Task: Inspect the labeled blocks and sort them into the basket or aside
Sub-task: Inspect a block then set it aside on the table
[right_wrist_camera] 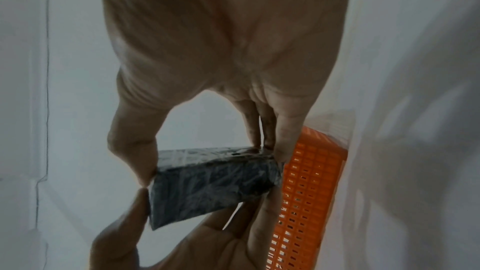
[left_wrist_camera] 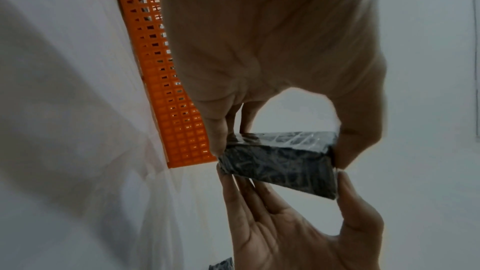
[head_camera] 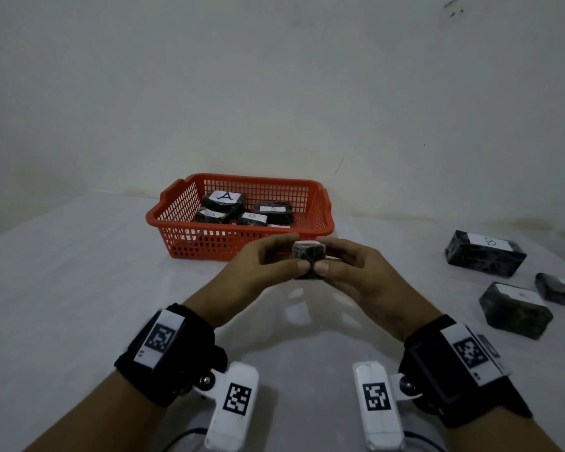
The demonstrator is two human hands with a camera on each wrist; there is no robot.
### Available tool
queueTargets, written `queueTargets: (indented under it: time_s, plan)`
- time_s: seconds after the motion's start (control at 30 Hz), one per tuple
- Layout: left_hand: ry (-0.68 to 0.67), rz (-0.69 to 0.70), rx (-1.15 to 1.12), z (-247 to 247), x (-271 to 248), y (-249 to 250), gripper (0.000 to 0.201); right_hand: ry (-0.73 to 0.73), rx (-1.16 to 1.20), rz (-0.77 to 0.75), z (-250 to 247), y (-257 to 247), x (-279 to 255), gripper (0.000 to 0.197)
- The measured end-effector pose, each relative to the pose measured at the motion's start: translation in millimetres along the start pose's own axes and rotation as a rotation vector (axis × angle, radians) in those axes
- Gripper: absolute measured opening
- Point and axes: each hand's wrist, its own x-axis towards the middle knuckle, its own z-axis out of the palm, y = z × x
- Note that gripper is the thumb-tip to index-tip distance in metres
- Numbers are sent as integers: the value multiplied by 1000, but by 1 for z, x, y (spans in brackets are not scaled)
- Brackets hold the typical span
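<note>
A dark wrapped block (head_camera: 308, 256) hangs in the air just in front of the orange basket (head_camera: 190, 243), pinched from both ends. My left hand (head_camera: 268, 262) holds its left end between thumb and fingers, and my right hand (head_camera: 349, 265) holds its right end the same way. A white label strip shows on the block's top edge; its letter is hidden. The left wrist view shows the block (left_wrist_camera: 283, 167) end-on between both hands, and so does the right wrist view, with the block (right_wrist_camera: 215, 184) beside the basket (right_wrist_camera: 309, 192). Several labeled blocks (head_camera: 224, 202) lie inside the basket.
Three dark blocks lie on the white table at the right: one labeled B (head_camera: 485, 252), one nearer me (head_camera: 516, 309), and one at the frame edge (head_camera: 560, 290). A pale wall rises behind the basket.
</note>
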Motion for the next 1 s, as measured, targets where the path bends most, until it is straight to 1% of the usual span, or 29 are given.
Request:
queueTargets:
  time_s: [0.07,0.17,0.23,0.3,0.37,0.43,0.47,0.57,0.6,0.7,0.83,0.9,1.0]
  plan:
    - [35,18,37,0,0,1,78,-16,14,20,0,0,0,67]
    - [50,42,79,0,0,2,75,-25,57,69,3,-5,-2,60]
    - [33,47,75,2,-1,3,80,24,60,109,6,-10,-3,52]
    - [0,61,81,4,-2,3,90,75,45,149,6,-12,-4,45]
    - [-19,67,107,5,-2,3,96,101,26,158,4,-11,-4,35]
    - [20,72,116,8,-1,4,90,116,11,143,3,-12,-4,28]
    - [66,76,119,9,0,6,82,114,-1,127,4,-12,-4,27]
    - [196,107,56,12,2,11,45,112,-47,61,7,-13,-5,36]
    - [222,132,43,11,2,11,39,118,-67,42,9,-13,-6,39]
    - [251,237,28,6,-1,13,42,125,-106,10,10,-14,-5,42]
    - [182,324,24,6,-5,16,50,64,-82,114,10,-19,-8,52]
    - [145,354,45,8,-6,15,51,20,-58,150,9,-20,-9,50]
    - [115,378,80,9,-7,15,52,-8,-23,176,7,-18,-9,38]
